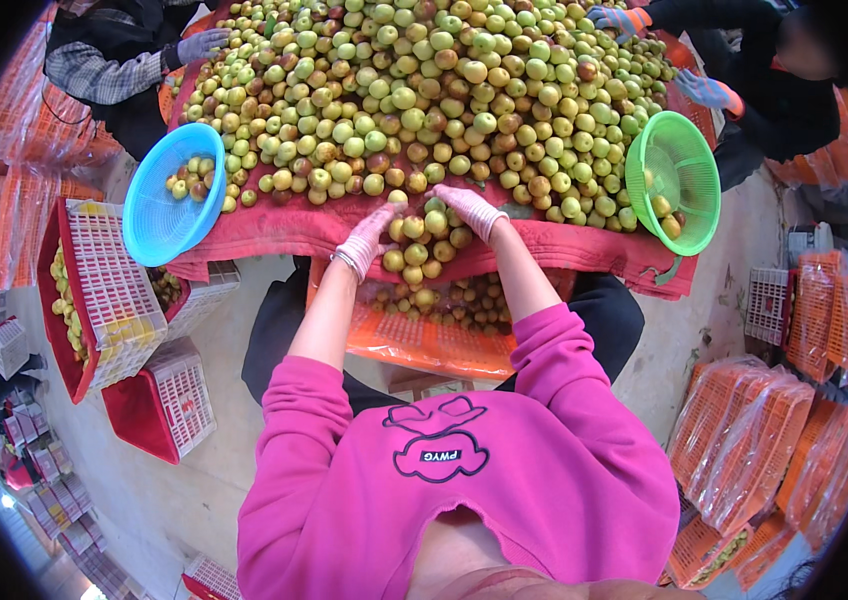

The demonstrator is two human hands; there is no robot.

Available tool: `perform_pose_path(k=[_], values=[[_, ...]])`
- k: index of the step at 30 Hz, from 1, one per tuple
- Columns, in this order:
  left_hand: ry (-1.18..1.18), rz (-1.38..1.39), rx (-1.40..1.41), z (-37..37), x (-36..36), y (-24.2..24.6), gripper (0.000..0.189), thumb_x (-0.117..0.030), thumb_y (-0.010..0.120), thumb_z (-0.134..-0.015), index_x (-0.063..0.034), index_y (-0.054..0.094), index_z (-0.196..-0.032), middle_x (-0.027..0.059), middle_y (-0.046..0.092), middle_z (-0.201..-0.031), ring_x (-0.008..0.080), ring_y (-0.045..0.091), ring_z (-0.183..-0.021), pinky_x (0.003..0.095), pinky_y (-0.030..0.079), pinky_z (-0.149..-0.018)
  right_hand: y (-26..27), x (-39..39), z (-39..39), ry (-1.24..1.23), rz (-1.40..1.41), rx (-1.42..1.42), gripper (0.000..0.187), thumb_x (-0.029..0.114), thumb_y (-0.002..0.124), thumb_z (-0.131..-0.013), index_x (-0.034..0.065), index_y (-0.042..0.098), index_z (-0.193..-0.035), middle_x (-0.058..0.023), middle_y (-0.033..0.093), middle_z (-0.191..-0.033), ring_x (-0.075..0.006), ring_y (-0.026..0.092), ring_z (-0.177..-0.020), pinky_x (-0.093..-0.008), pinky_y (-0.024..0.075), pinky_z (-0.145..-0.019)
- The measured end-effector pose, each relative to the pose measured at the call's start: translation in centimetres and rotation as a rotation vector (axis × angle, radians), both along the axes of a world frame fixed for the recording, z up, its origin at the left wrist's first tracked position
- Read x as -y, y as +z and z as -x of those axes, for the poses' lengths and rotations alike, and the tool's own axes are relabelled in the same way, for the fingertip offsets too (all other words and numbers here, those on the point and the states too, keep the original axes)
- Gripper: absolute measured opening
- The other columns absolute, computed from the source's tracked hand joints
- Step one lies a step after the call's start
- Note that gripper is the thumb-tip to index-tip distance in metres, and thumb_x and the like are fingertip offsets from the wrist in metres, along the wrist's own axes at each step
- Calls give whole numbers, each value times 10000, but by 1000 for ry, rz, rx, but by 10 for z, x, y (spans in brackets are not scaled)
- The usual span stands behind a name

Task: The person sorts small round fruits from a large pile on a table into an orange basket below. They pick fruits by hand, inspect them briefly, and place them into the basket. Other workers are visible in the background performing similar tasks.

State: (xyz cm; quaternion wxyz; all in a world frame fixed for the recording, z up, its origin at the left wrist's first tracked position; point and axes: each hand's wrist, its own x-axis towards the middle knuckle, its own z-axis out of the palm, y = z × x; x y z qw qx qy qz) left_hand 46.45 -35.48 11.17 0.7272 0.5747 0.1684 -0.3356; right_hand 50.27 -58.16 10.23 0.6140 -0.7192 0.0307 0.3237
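A big heap of green and reddish-brown jujube-like fruits lies on a red cloth. My left hand, in a pale thin glove, cups the left side of a cluster of these fruits at the cloth's front edge. At the cluster's upper right is my right hand, gloved likewise, its fingers against the fruits. Just below, some fruits are over the edge, above an orange plastic crate lined with clear film, which holds more of them between my knees.
A blue basket and a green basket with a few fruits stand at the cloth's corners. White crates with red lining are at left, film-wrapped orange crates at right. Co-workers' gloved hands reach to the heap from both sides.
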Motion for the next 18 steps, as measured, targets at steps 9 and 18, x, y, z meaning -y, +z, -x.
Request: perform_pose_path(k=[9, 18], values=[[-265, -67, 119, 83, -7, -8, 378, -327, 514, -994, -92, 599, -1278, 12, 611, -1224, 123, 582, -1036, 267, 492, -797, 4, -11, 61, 270, 239, 156, 505, 472, 523, -920, 46, 678, -1142, -188, 673, -1148, -311, 630, -1098, -373, 466, -955], [159, -850, 667, 7, -75, 3, 317, -293, 645, -916, -93, 672, -1161, 102, 642, -1126, 227, 607, -1031, 339, 481, -906, 19, 42, -8, -700, 719, 905, 352, 257, 682, -845, 126, 652, -1171, -105, 648, -1171, -293, 593, -1099, -400, 452, -976]])
